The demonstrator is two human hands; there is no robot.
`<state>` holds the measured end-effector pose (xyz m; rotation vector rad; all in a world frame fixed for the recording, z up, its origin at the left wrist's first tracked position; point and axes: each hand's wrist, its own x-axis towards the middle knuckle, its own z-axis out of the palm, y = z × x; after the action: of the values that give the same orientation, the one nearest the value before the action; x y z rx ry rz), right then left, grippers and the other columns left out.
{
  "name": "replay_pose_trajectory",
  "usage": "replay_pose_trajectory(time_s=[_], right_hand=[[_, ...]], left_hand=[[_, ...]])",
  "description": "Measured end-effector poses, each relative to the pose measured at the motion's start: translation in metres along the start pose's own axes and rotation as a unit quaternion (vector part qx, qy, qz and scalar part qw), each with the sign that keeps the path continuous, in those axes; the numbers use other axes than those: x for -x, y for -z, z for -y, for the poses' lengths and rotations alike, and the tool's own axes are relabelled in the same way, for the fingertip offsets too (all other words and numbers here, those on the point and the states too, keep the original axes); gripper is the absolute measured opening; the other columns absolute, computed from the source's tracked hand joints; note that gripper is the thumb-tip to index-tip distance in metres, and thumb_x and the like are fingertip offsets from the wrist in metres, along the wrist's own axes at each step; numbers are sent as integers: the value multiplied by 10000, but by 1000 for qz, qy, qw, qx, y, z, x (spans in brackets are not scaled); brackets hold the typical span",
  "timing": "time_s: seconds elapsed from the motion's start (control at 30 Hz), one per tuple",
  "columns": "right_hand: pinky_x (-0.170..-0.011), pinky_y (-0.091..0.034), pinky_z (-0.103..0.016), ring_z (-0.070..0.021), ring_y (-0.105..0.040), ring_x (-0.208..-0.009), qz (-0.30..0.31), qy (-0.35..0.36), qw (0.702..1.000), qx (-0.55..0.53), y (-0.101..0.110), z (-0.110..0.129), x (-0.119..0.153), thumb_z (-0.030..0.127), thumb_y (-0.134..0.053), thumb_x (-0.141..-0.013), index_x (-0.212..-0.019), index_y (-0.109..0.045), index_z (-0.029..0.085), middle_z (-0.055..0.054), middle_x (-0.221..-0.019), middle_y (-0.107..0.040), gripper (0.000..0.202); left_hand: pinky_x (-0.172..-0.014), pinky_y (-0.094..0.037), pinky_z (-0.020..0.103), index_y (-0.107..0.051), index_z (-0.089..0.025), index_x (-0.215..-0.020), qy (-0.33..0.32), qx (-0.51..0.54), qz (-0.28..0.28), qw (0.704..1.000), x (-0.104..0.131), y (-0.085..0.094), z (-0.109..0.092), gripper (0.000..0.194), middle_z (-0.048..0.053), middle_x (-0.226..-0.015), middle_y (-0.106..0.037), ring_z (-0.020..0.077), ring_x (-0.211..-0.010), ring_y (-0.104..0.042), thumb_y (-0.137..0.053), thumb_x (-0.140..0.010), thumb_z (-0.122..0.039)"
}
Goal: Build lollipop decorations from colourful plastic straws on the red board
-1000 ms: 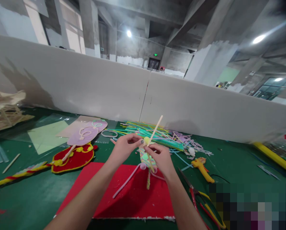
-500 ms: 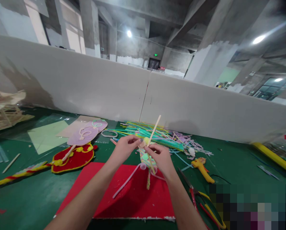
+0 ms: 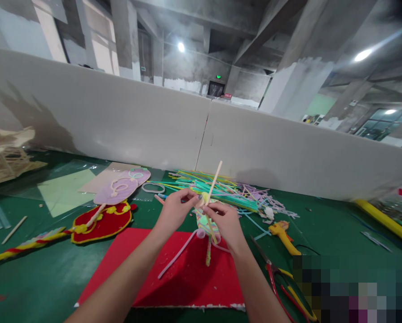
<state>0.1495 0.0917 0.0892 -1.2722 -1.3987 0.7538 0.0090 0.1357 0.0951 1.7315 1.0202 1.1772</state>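
Note:
In front of me my left hand (image 3: pixel 178 210) is closed, thumb and fingers pinching a pale yellow pipe cleaner (image 3: pixel 215 181) at its small coiled end. My right hand (image 3: pixel 226 223) also pinches that strip, just right of the coil. One straight length of it points up past my right fingers; another yellow length hangs below them. Beneath and partly hidden by my hands lies a pastel striped fan-shaped piece (image 3: pixel 202 220) with a stalk and lilac coils. A lilac pipe cleaner (image 3: pixel 177 261) trails from it across the red board (image 3: pixel 147 287).
Behind my hands lies a heap of coloured pipe cleaners (image 3: pixel 221 193). A yellow glue gun (image 3: pixel 284 237) and scissors (image 3: pixel 275 273) lie to the right. Leftward are a red fan (image 3: pixel 103 224), a lilac fan (image 3: pixel 115 190) and green paper (image 3: pixel 66 190). A white partition (image 3: pixel 136 125) closes the back.
The upright end of the yellow pipe cleaner has tipped slightly to the left. Both hands keep their pinch in nearly the same place.

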Motion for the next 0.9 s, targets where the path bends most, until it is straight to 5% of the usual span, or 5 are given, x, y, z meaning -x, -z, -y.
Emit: replay_pose_trajectory(time_s=[0.9], right_hand=[[-602,-425,-244,-144,-548,-630,8,0,1000,-22,-1,5,2,330,-566,-672,-686,-643,160,-20,-671,-611,187]], left_hand=[[-537,-368,193,-521,-153,-597,23,-34,4,999,1,-2,5,225,-19,-574,-518,97,-552,-459,-461,-707,-340]])
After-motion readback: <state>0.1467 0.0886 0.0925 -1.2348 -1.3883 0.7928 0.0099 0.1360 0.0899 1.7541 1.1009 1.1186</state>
